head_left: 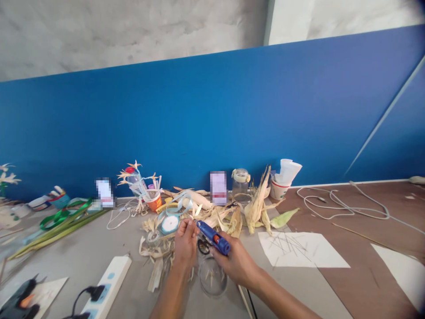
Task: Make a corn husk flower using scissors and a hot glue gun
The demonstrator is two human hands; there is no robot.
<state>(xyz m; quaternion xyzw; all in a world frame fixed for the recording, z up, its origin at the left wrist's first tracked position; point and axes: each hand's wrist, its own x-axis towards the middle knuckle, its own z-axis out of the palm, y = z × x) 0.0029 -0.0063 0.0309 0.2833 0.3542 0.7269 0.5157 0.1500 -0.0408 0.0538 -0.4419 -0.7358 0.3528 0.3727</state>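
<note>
Right hand, on my remote feed, was closed around the rear of a blue tool, a glue gun by its look. Left hand lay just to its left, fingers drawn together in a pinch; whether they gripped anything, I could not tell.

Surroundings, big to small. Blue partition stood well beyond both hands; grey tabletop ran beneath them. Tall corn husk rose beyond the right hand, off to its right. White paper sheet lay right of that same hand, thin sticks scattered over it. Power strip sat left of the left hand, well apart. Clear dish rested between the wrists, on the near side of the tool.

Key relation, as I read it: the tool's long axis slanted away and leftward from the right palm, tip ending just beside the left fingertips. Rear end belonged to the right hand; tip was nearer the left. Contact there, I could not confirm.

Smallest noted: pale husk slips, just past the left fingertips.
</note>
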